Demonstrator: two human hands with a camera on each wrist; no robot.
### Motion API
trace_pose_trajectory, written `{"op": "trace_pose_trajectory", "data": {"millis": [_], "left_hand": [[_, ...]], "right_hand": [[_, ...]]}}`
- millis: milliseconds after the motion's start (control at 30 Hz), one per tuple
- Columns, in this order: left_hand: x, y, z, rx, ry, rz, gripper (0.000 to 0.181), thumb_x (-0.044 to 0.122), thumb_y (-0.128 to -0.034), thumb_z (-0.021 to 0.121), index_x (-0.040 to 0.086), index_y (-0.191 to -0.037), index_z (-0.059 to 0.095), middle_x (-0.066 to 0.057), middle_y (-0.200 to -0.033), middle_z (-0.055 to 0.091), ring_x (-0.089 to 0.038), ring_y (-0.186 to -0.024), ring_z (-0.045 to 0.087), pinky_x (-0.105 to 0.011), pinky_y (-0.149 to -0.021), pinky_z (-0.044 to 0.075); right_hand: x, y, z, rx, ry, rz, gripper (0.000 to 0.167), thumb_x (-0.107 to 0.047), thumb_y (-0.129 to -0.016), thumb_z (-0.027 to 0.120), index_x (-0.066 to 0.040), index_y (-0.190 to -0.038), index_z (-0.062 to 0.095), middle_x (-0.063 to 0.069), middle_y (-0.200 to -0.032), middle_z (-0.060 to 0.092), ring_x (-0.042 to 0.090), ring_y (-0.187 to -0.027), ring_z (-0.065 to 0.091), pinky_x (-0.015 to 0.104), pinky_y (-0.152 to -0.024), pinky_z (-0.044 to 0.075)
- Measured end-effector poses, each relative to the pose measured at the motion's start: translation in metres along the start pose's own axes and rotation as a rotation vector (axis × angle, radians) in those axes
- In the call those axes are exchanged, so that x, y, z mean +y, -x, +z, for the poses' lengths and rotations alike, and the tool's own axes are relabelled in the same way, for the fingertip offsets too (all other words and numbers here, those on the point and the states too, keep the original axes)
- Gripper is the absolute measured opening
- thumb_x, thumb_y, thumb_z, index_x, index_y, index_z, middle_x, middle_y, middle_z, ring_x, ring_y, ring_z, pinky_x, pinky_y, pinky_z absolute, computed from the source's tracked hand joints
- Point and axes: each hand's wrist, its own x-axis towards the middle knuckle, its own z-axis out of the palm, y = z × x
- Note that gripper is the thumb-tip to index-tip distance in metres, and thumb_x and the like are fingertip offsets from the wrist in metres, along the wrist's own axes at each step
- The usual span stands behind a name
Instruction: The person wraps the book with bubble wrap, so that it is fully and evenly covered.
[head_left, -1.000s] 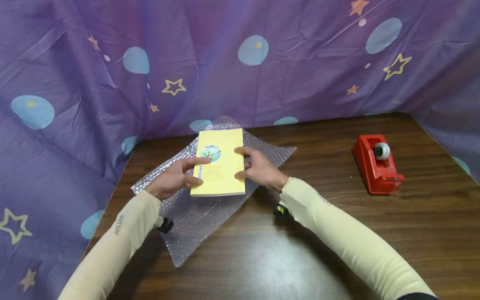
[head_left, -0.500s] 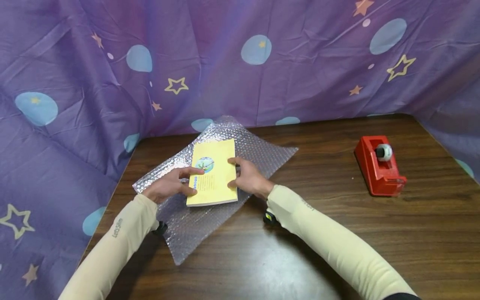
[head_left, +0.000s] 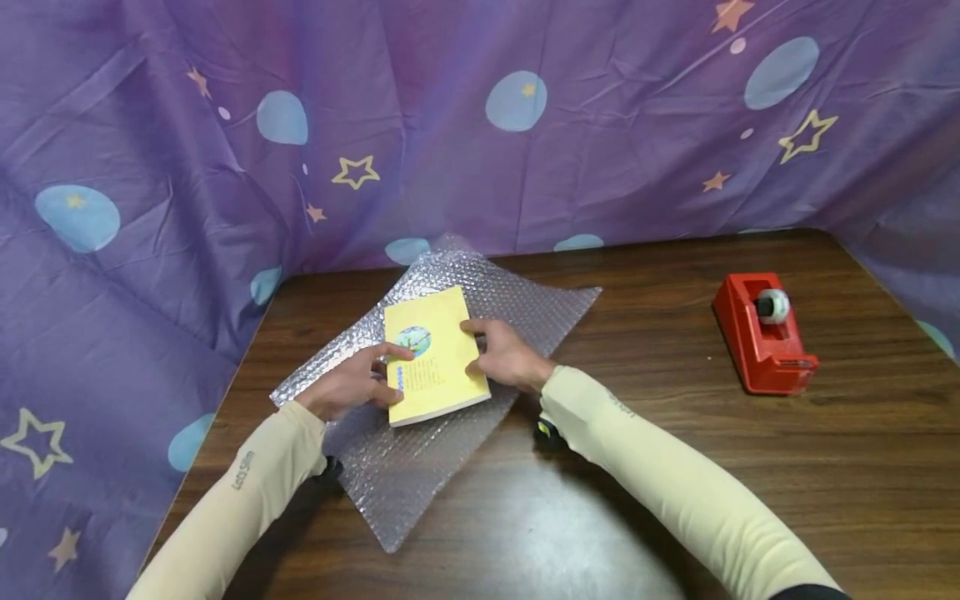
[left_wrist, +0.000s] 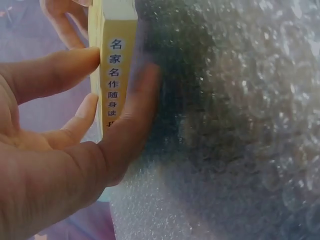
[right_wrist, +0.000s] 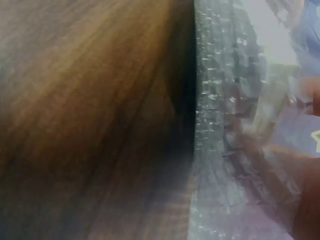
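Yellow book (head_left: 438, 357) sits between left hand (head_left: 348, 386) and right hand (head_left: 512, 357), fingers (head_left: 393, 351) gripping opposite edges.

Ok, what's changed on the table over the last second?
The yellow book has come nearer the person and turned counterclockwise in the head view. The near corner of the bubble wrap has swung slightly right. Nothing was released: the left hand and right hand both still hold the book. The red tape dispenser stayed put.
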Motion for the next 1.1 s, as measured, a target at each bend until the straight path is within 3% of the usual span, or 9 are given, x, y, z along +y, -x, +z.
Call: {"op": "trace_pose_trajectory", "data": {"millis": [133, 200, 300, 400, 500, 767, 833, 967, 1100], "left_hand": [[0.004, 0.003, -0.004, 0.002, -0.036, 0.019, 0.063, -0.008, -0.0844, 0.065, 0.004, -0.144, 0.046, -0.021, -0.118, 0.051, -0.021, -0.096, 0.053, -0.028, -0.075, 0.056], [0.004, 0.002, -0.006, -0.003, -0.065, 0.040, 0.062, -0.008, -0.0842, 0.065, 0.005, -0.143, 0.047, -0.020, -0.118, 0.051, -0.022, -0.097, 0.052, -0.027, -0.074, 0.054], [0.004, 0.000, -0.011, -0.015, -0.099, 0.068, 0.063, -0.010, -0.0824, 0.065, 0.003, -0.142, 0.048, -0.020, -0.116, 0.053, -0.022, -0.095, 0.051, -0.025, -0.072, 0.052], [0.001, -0.002, -0.013, -0.026, -0.120, 0.072, 0.063, -0.013, -0.0806, 0.064, 0.002, -0.140, 0.050, -0.019, -0.112, 0.054, -0.021, -0.091, 0.052, -0.024, -0.071, 0.051], [-0.001, -0.004, -0.015, -0.031, -0.136, 0.067, 0.063, -0.013, -0.0796, 0.065, 0.002, -0.139, 0.051, -0.019, -0.112, 0.055, -0.021, -0.089, 0.053, -0.024, -0.072, 0.052], [0.002, -0.008, -0.017, -0.041, -0.204, 0.034, 0.061, -0.010, -0.0821, 0.066, 0.007, -0.139, 0.052, -0.022, -0.119, 0.057, -0.024, -0.094, 0.058, -0.026, -0.074, 0.053], [0.004, -0.010, -0.017, -0.043, -0.234, 0.041, 0.062, -0.010, -0.0825, 0.066, 0.008, -0.140, 0.052, -0.023, -0.126, 0.057, -0.025, -0.097, 0.059, -0.026, -0.075, 0.052], [0.005, -0.011, -0.015, -0.059, -0.252, 0.066, 0.064, -0.012, -0.0821, 0.065, 0.007, -0.142, 0.051, -0.025, -0.122, 0.058, -0.024, -0.094, 0.060, -0.025, -0.074, 0.052], [0.005, -0.011, -0.015, -0.061, -0.249, 0.052, 0.065, -0.014, -0.0803, 0.066, 0.006, -0.141, 0.051, -0.022, -0.108, 0.062, -0.022, -0.086, 0.059, -0.024, -0.071, 0.052]], "right_hand": [[-0.003, 0.003, 0.000, 0.000, -0.001, 0.005, 0.080, 0.012, -0.075, 0.069, 0.002, -0.150, 0.041, 0.023, -0.151, 0.049, 0.034, -0.107, 0.068, 0.031, -0.082, 0.062], [-0.004, 0.005, 0.001, 0.021, 0.031, -0.022, 0.080, 0.010, -0.073, 0.071, 0.004, -0.148, 0.043, 0.024, -0.150, 0.049, 0.036, -0.117, 0.065, 0.037, -0.095, 0.059], [-0.004, 0.007, 0.005, 0.056, 0.138, -0.070, 0.078, 0.005, -0.072, 0.076, 0.006, -0.144, 0.047, 0.025, -0.148, 0.052, 0.038, -0.131, 0.056, 0.044, -0.113, 0.047], [-0.005, 0.009, 0.010, 0.067, 0.259, -0.101, 0.078, -0.002, -0.072, 0.080, 0.008, -0.142, 0.049, 0.025, -0.147, 0.053, 0.038, -0.138, 0.050, 0.044, -0.120, 0.038], [-0.006, 0.011, 0.013, 0.061, 0.314, -0.104, 0.077, -0.005, -0.073, 0.081, 0.009, -0.142, 0.049, 0.027, -0.144, 0.055, 0.038, -0.135, 0.054, 0.043, -0.119, 0.040], [-0.005, 0.011, 0.014, 0.045, 0.330, -0.093, 0.076, 0.000, -0.071, 0.079, 0.010, -0.140, 0.049, 0.028, -0.133, 0.062, 0.037, -0.122, 0.061, 0.043, -0.112, 0.048], [-0.004, 0.011, 0.014, 0.041, 0.328, -0.091, 0.068, 0.001, -0.070, 0.078, 0.010, -0.133, 0.055, 0.027, -0.125, 0.065, 0.035, -0.114, 0.064, 0.042, -0.107, 0.051], [-0.003, 0.010, 0.014, 0.040, 0.365, -0.109, 0.043, 0.001, -0.067, 0.078, 0.003, -0.107, 0.064, 0.011, -0.086, 0.062, 0.023, -0.082, 0.058, 0.037, -0.082, 0.057], [-0.002, 0.010, 0.016, 0.029, 0.400, -0.116, 0.040, 0.000, -0.066, 0.078, 0.001, -0.104, 0.064, 0.007, -0.081, 0.059, 0.021, -0.079, 0.056, 0.036, -0.079, 0.055]]}}
